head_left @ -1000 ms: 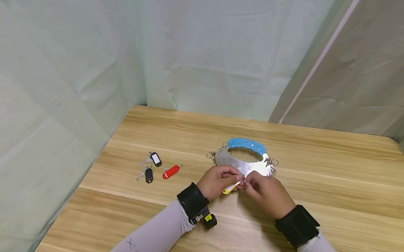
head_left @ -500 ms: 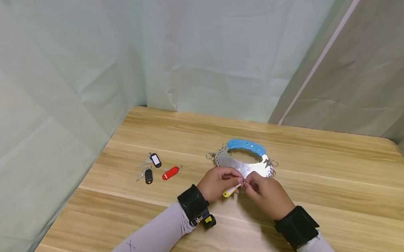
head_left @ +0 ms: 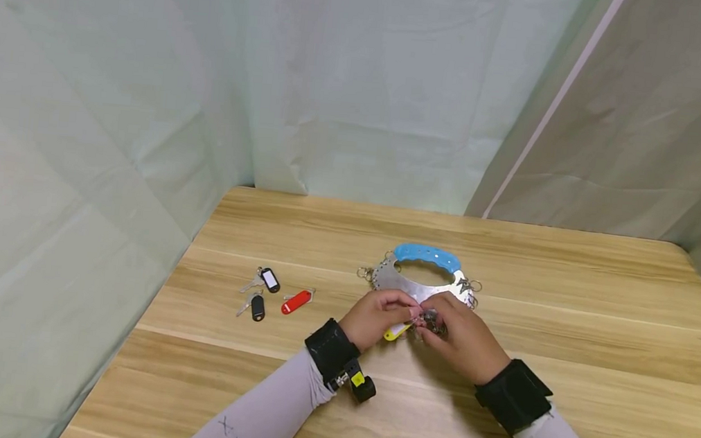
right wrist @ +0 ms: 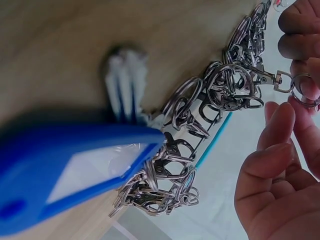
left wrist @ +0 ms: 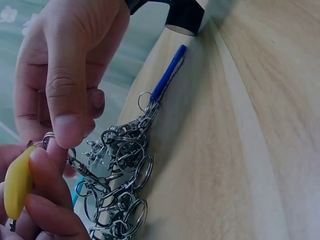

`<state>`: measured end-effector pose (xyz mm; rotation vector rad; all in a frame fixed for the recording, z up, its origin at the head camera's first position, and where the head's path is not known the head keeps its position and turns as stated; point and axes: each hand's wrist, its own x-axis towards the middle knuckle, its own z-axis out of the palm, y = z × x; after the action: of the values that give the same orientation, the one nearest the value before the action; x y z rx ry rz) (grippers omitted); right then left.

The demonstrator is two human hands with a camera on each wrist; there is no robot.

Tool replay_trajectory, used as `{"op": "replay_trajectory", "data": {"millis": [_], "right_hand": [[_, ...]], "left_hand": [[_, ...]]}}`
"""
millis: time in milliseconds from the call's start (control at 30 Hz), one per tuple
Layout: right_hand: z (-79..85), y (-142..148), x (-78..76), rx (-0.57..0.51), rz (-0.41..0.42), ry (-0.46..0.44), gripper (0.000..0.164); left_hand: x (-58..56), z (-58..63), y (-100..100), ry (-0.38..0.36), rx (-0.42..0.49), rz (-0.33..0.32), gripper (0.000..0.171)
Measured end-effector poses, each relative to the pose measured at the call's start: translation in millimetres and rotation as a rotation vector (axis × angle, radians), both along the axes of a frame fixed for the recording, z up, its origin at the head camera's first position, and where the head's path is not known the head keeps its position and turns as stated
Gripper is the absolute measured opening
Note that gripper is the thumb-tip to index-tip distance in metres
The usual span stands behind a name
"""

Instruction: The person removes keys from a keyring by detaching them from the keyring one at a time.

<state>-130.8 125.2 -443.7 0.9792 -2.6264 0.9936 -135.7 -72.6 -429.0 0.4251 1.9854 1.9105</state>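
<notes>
A yellow key tag (head_left: pixel 395 331) with a white label is held in my left hand (head_left: pixel 375 318); the left wrist view shows the yellow tag (left wrist: pixel 19 182) between thumb and fingers. My right hand (head_left: pixel 462 336) meets the left fingertips; its thumb and fingertips are at a small metal ring (right wrist: pixel 306 92), joined to a swivel clip. Both hands are over the front edge of a silver crescent-shaped key holder (head_left: pixel 409 290) with a light-blue handle (head_left: pixel 427 255). Many clips and rings (left wrist: pixel 127 150) hang along its rim. A blue key tag (right wrist: pixel 35 185) hangs there, close to the right wrist camera.
Two black key tags (head_left: pixel 258 307) with keys and a red key tag (head_left: pixel 296 302) lie on the wooden table (head_left: pixel 186 385), left of the hands. Pale curtains (head_left: pixel 367 95) stand behind the table and on its left side.
The right thumb and forefinger have spread apart, so clips show between them. The yellow key tag has shifted slightly left. The holder and the other tags lie as before.
</notes>
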Motion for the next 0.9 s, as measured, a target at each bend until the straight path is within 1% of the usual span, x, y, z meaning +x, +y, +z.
{"op": "replay_trajectory", "data": {"millis": [100,233,300,600,800,900], "right_hand": [[1.8,-1,1.3,0.008,-0.007,-0.02,0.029],[2.2,-1,1.4,0.017,-0.008,-0.02,0.025],[1.9,-1,1.0,0.02,-0.006,-0.015,0.023],[4.0,-3,0.8,0.043,0.02,-0.02,0.015],[3.0,-3,0.9,0.054,0.028,-0.008,0.012],[3.3,-3,1.5,0.052,0.023,-0.01,0.012]], "left_hand": [[-0.4,-1.8,0,-0.019,0.016,0.005,0.015],[-6.3,-17.8,-1,-0.035,0.029,0.011,0.014],[-6.7,-18.0,-1,-0.043,0.036,0.01,0.014],[-6.6,-17.4,0,-0.066,0.127,-0.011,0.018],[-6.7,-18.3,0,-0.069,0.125,-0.009,0.016],[-6.6,-18.3,0,-0.069,0.111,-0.002,0.014]]}}
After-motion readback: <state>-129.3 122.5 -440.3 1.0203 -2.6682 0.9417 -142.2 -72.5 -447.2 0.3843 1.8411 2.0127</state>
